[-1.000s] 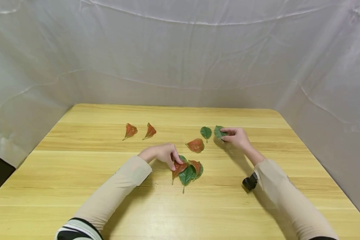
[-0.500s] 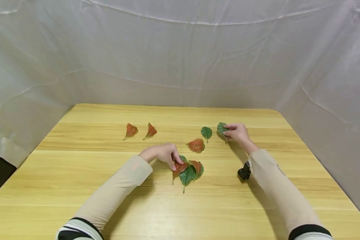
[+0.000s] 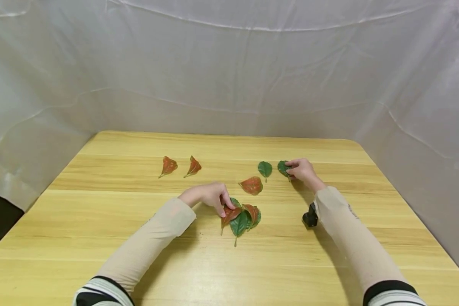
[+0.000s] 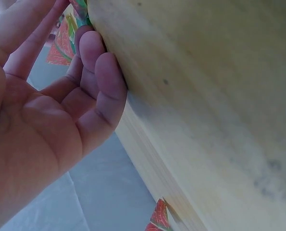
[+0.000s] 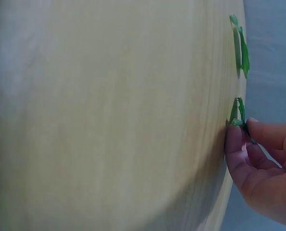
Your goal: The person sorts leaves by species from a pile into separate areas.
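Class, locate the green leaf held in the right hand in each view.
Head: the green leaf is right of centre, just below mid-height, pinched by the right hand.
Left wrist: cannot be made out.
Right wrist: right side, about mid-height.
Landmark in all three: wooden tabletop.

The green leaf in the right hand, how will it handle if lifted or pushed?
The green leaf looks thin, so probably light. Its angled form in the right wrist view suggests some stiffness. Its broad shape makes rolling unlikely.
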`<state>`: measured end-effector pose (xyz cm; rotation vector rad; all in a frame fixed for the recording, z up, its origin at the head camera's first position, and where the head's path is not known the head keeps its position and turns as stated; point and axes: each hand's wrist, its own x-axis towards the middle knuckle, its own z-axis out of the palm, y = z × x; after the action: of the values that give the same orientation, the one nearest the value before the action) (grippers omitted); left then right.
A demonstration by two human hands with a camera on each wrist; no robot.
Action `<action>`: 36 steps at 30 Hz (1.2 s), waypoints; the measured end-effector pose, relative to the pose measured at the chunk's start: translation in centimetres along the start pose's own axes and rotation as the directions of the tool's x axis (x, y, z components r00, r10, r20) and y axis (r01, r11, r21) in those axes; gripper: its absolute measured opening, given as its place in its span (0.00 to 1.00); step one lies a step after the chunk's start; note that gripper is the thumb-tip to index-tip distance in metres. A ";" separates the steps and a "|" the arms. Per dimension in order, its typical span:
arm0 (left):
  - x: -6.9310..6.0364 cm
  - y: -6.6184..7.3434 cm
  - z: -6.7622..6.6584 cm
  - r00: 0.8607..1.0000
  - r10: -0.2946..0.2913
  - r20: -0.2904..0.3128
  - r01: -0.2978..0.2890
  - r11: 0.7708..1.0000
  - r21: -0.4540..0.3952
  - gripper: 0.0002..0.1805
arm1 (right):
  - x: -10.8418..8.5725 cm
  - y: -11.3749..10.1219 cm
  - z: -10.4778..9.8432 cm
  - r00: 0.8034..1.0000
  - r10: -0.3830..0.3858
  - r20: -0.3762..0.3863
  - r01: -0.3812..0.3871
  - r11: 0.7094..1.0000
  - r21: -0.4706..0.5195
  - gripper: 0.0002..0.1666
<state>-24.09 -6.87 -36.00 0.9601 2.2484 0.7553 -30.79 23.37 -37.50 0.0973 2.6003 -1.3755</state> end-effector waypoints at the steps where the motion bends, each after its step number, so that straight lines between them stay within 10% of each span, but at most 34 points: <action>1: 0.0 0.0 0.0 1.000 0.002 0.000 -0.002 1.000 0.001 0.17 | 0.0 0.0 0.0 1.000 -0.001 0.003 0.001 1.000 -0.005 0.21; 23: 0.1 0.1 -0.2 1.000 -0.016 0.004 0.016 1.000 0.022 0.18 | -0.5 0.7 -0.1 1.000 -0.012 -0.019 0.013 0.997 0.081 0.18; 36: 0.1 0.0 -0.1 1.000 0.014 0.010 -0.015 1.000 0.018 0.18 | -2.1 0.8 -0.1 0.989 -0.128 -0.073 0.125 0.991 -0.050 0.18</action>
<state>-24.28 -6.82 -35.97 0.9875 2.2452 0.7362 -28.60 24.01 -37.66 -0.0233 2.7414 -1.3779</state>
